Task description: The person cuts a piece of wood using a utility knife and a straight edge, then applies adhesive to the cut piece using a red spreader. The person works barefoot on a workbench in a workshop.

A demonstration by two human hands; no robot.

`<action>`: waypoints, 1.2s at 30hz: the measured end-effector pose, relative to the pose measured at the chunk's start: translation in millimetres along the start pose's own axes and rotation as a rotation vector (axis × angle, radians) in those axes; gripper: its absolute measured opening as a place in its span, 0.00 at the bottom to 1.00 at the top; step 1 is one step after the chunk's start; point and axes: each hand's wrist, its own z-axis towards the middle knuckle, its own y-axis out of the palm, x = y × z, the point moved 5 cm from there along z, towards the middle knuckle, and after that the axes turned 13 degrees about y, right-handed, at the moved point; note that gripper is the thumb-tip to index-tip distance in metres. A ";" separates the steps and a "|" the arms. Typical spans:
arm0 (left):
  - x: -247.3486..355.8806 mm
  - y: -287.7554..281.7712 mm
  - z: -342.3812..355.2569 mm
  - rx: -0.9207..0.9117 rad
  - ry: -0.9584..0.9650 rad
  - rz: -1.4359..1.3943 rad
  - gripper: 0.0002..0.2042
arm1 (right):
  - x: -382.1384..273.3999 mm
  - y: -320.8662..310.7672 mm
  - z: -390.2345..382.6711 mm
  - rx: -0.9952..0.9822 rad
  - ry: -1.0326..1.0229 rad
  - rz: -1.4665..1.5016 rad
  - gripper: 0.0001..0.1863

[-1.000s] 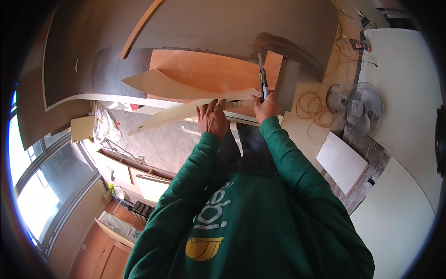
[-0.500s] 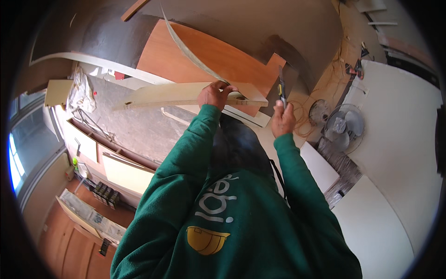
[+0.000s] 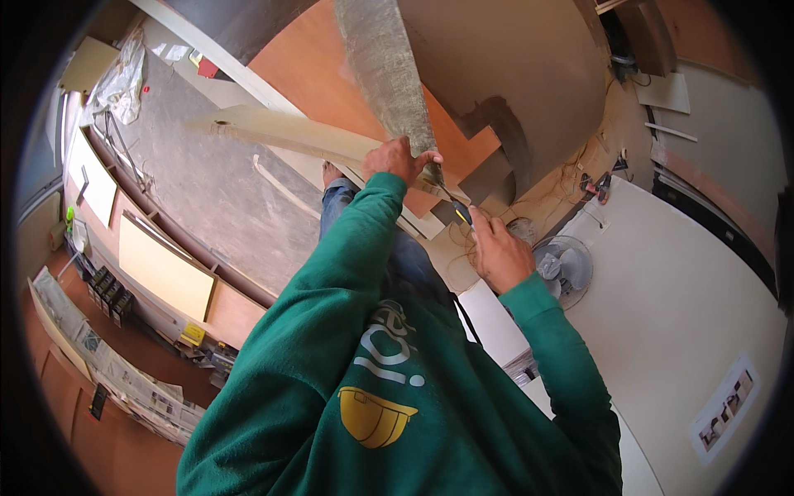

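My left hand (image 3: 393, 161) grips the lower end of a long, mottled grey-beige curved strip (image 3: 376, 66) that rises toward the top of the view. Under it, a pale cream strip (image 3: 289, 132) with a speckled edge stretches out to the left. My right hand (image 3: 500, 248) is closed on a black-and-yellow utility knife (image 3: 459, 208), whose blade reaches to the grey-beige strip's end just right of my left fingers. Behind the strips, an orange-brown board (image 3: 298, 58) lies on a dark brown curved panel (image 3: 521, 58).
On the right are a desk fan (image 3: 562, 264), a red-and-black tool (image 3: 601, 188) and a large white board (image 3: 670, 306). A grey floor (image 3: 198, 165), crumpled plastic (image 3: 124, 78), a cabinet (image 3: 165, 264) and newspaper-covered shelving (image 3: 99, 355) fill the left.
The curved strip has been raised and turned upward in my left hand. My right hand has brought the knife in to its lower end. The view has rotated and shifted.
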 end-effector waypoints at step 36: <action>26.5 54.3 -11.3 0.043 0.314 -0.131 0.17 | 55.6 4.1 -34.7 -0.060 0.056 -0.007 0.28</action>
